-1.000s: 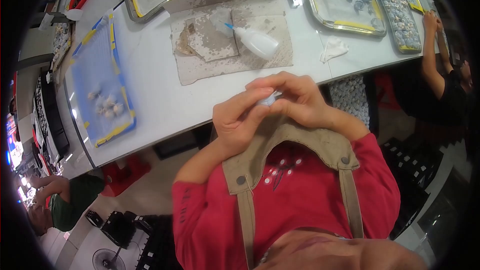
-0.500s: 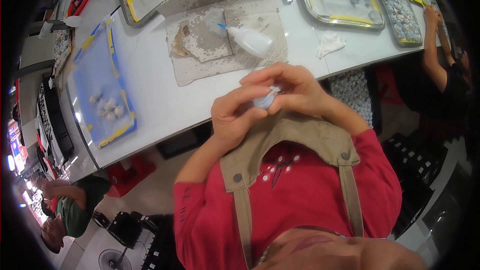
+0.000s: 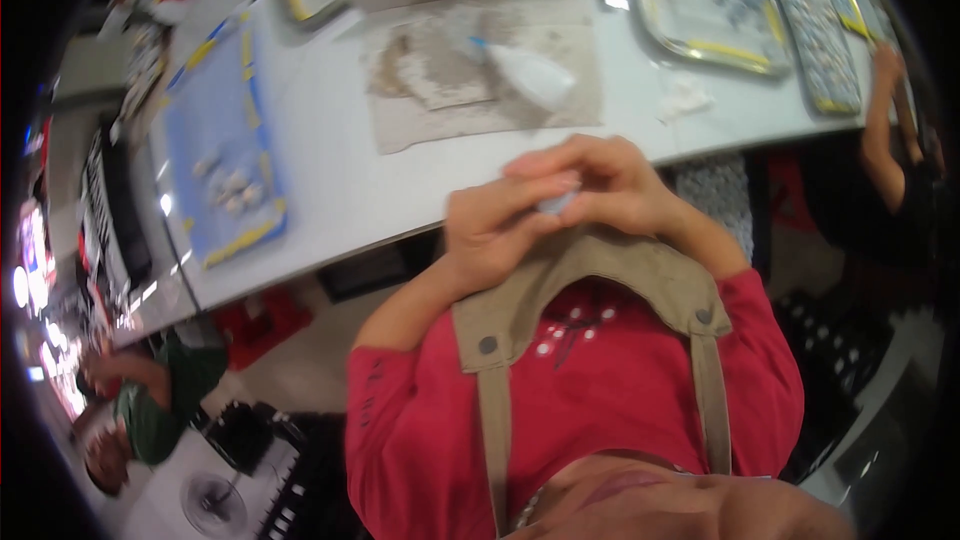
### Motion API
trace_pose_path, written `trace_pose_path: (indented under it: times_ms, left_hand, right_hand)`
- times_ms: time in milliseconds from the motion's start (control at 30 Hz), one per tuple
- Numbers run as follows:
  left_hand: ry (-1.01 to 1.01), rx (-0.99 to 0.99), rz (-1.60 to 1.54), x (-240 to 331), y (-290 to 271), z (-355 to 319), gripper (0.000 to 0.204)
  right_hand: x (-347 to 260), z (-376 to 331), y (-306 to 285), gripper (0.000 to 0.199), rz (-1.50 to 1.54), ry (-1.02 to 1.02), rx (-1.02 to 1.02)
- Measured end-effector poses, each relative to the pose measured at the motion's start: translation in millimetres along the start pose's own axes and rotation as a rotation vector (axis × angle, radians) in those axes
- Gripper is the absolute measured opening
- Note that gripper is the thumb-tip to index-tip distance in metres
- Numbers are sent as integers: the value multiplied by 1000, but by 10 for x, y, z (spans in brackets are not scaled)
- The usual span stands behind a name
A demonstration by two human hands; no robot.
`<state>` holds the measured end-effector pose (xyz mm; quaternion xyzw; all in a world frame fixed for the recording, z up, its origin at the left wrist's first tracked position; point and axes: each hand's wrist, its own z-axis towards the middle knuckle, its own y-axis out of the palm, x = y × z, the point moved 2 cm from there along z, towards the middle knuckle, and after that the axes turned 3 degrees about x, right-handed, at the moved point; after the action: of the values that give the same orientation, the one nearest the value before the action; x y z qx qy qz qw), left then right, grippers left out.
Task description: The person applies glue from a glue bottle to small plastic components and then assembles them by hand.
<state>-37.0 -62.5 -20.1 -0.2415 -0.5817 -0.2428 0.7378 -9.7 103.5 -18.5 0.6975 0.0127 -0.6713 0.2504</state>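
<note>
A small pale blue-and-white piece is held between my two hands at the table's near edge, close to my apron. My left hand is closed, its thumb and fingers pinching the piece from the left. From the right, my right hand is closed on it too, fingers curled over the top. Most of the piece is hidden by the fingers, and its kind cannot be made out. Beyond the hands, a white squeeze bottle with a blue tip lies on a stained cardboard sheet.
At left, a blue tray edged with yellow tape holds several small pale pieces. Metal-rimmed trays stand along the far side, one with grey-blue pieces. A crumpled white cloth lies right of the cardboard. Other people sit at both sides.
The whole view has shifted and blurred, with the table things now lying further right. My fingers have closed further over the small piece, so less of it shows.
</note>
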Motion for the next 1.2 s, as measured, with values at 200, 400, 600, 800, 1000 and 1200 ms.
trace_pose_path:
  times_ms: [200, 400, 600, 800, 1000, 1200]
  left_hand:
    - [-4, 76, -137, 5, -79, -5, 29]
    - [-43, 375, 456, 56, -806, -101, 30]
    - [-266, 928, 1119, 100, -2257, -385, 28]
    - [-386, 881, 1425, -116, -2541, -458, 25]
    - [-158, 832, 1517, -34, -2223, -6, 23]
    - [294, 543, 1213, 55, -1979, 1284, 24]
  right_hand:
    - [35, 97, 114, 41, 90, 8, 23]
    - [30, 196, 11, 37, -179, -13, 167]
    - [33, 96, -341, 19, -388, -232, 590]
    - [196, 73, -487, 13, -543, -248, 745]
    - [251, 71, -521, 14, -333, -141, 718]
    - [140, -26, -538, 14, -516, -194, 733]
